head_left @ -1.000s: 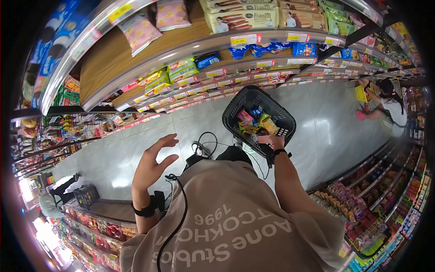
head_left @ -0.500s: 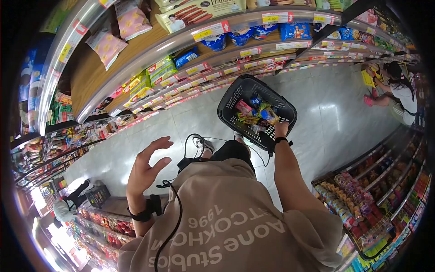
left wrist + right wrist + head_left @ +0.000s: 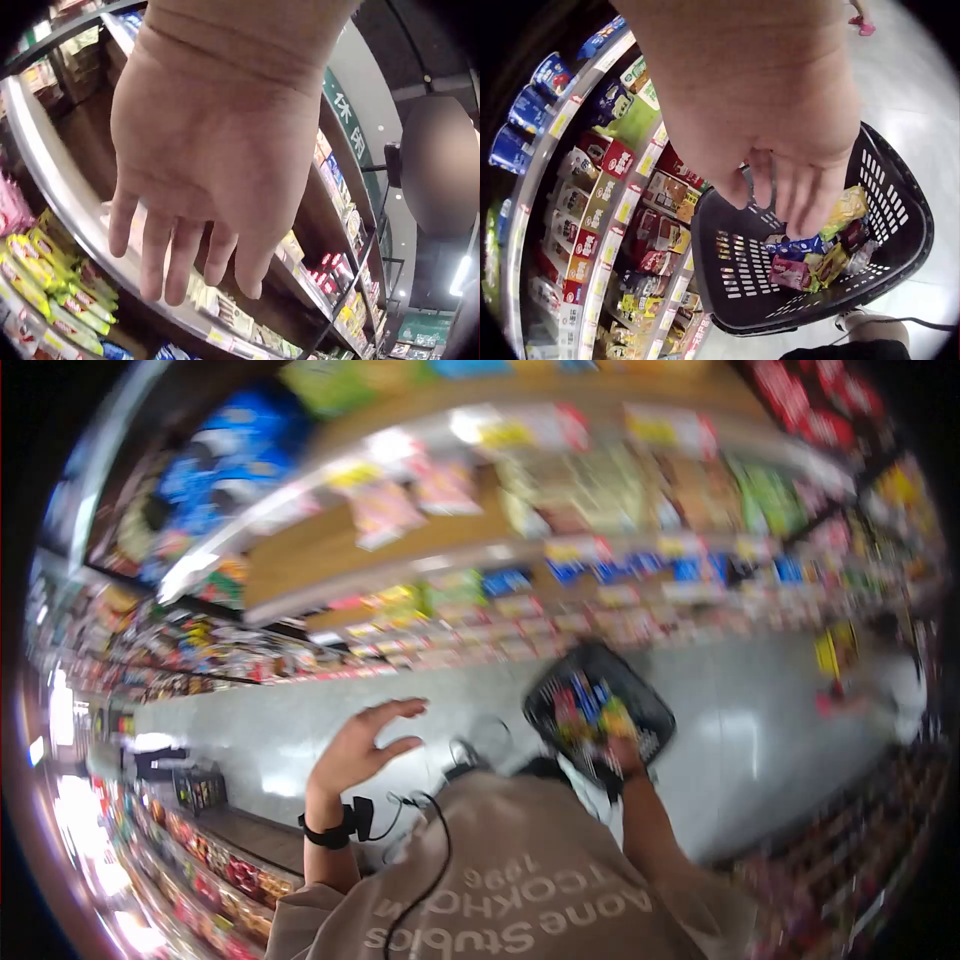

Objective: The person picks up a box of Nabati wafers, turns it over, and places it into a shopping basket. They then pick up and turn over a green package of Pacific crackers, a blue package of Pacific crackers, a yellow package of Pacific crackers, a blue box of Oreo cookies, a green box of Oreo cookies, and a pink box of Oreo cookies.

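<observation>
My left hand (image 3: 362,750) is held out at waist height with nothing in it, fingers apart and thumb spread. In the left wrist view its palm faces the camera, with snack shelves beyond. My right hand (image 3: 772,112) is over one side of a black plastic shopping basket (image 3: 724,296), its fingers hanging down over the opening. I cannot tell whether those fingers hold the basket's handle. Inside lie several snack packets: a pink packet (image 3: 789,273), a yellow packet (image 3: 847,208), a blue packet (image 3: 799,249), and a clear one (image 3: 862,257).
A long snack shelf (image 3: 470,565) runs along the front, with pink bags and blue cups. Low racks (image 3: 215,860) stand behind on both sides. A person (image 3: 900,690) crouches at far right. A second basket (image 3: 198,788) is at left. Cables hang near my waist.
The head view has tilted and blurred, so shelf, basket and hands all sit lower in it. The right hand has drawn back toward the basket's near side. The left hand keeps its pose.
</observation>
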